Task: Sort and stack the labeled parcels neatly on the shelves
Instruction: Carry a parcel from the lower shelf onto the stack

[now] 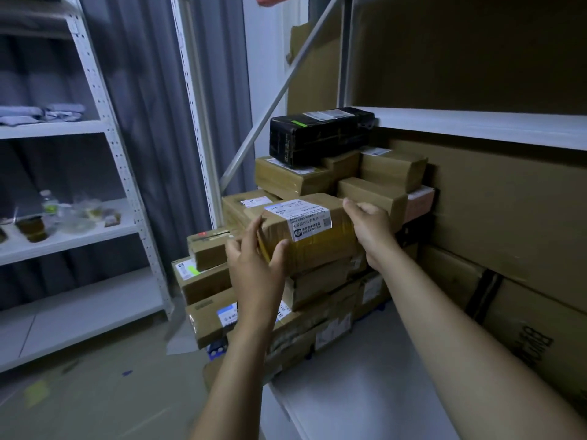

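Observation:
A brown taped parcel (313, 231) with a white shipping label lies on top of a pile of parcels at the left end of a white shelf (365, 369). My left hand (255, 265) grips its near left corner, thumb on the front face. My right hand (370, 228) holds its right end, fingers curled over the top edge. More brown parcels (384, 168) are stacked behind it, and a black parcel (317, 134) with a white label rests on top of the pile.
Large cardboard boxes (508, 211) fill the right side of the shelf under an upper shelf board (476, 122). A white rack (104, 128) at left holds folded cloth, a bottle and containers. A diagonal metal brace (279, 90) crosses behind the pile.

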